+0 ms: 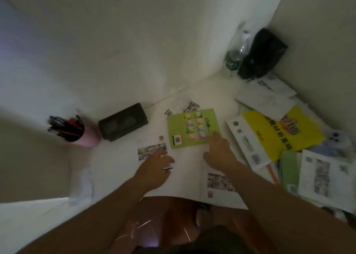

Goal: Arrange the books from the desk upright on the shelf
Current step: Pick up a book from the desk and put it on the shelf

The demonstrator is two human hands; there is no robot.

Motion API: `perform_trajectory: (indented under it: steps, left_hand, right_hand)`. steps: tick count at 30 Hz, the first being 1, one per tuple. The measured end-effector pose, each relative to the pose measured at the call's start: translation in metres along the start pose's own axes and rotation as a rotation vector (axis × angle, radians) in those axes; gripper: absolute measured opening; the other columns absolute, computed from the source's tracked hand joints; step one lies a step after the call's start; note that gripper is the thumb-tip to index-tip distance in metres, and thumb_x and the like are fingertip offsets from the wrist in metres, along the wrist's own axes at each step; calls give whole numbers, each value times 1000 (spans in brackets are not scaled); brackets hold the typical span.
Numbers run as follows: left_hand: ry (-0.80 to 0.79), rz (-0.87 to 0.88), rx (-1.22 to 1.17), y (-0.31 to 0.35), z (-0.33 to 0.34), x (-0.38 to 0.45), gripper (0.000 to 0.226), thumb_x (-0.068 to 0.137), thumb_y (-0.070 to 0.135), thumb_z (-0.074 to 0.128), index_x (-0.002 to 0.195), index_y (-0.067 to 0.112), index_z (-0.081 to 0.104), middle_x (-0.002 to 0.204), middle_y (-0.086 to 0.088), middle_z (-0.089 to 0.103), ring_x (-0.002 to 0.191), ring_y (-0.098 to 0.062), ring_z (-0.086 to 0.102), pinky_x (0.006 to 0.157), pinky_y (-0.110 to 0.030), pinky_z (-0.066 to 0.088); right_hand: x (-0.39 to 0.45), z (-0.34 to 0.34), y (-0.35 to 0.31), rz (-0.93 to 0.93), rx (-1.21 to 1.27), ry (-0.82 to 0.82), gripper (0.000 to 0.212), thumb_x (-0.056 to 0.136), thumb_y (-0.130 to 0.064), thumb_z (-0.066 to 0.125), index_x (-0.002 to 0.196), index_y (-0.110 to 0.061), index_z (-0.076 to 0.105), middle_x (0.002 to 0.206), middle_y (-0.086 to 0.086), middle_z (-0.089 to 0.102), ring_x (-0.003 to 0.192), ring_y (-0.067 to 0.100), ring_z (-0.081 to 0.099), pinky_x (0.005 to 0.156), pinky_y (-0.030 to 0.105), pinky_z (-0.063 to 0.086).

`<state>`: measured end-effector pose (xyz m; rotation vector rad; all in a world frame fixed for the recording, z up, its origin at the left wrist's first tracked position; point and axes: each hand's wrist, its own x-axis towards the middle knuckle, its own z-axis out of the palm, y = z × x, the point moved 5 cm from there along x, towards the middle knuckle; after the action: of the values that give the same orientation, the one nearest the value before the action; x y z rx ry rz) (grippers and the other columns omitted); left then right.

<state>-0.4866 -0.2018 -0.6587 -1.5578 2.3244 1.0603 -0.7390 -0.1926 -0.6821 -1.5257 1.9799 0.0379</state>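
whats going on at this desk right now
A person is reaching over a cluttered white desk with both bare hands. The right hand stretches towards the green book lying flat, fingertips at its near right corner. The left hand hovers open over a white booklet with small photos. A yellow book and loose papers lie to the right; a pink pen cup stands on the left. Nothing is lifted yet.
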Motion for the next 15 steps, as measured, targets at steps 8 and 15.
perform_trajectory:
  steps: [8, 15]
  left_hand:
    - [65, -84, 200, 67, 18, 95, 71, 92, 26, 69, 156, 30, 39, 166, -13, 21, 153, -36, 21, 119, -49, 37]
    - [205, -108, 499, 71, 3, 120, 94, 69, 78, 75, 146, 35, 42, 117, -10, 51, 101, -32, 53, 79, -41, 53]
  right_hand:
    - [28, -19, 24, -10, -79, 80, 47, 88, -29, 61, 132, -16, 51, 142, 17, 41, 120, 42, 46, 97, 47, 42]
    - [32, -32, 16, 118, 475, 33, 51, 77, -34, 61, 128, -36, 65, 129, 8, 57, 101, 28, 66, 82, 39, 60]
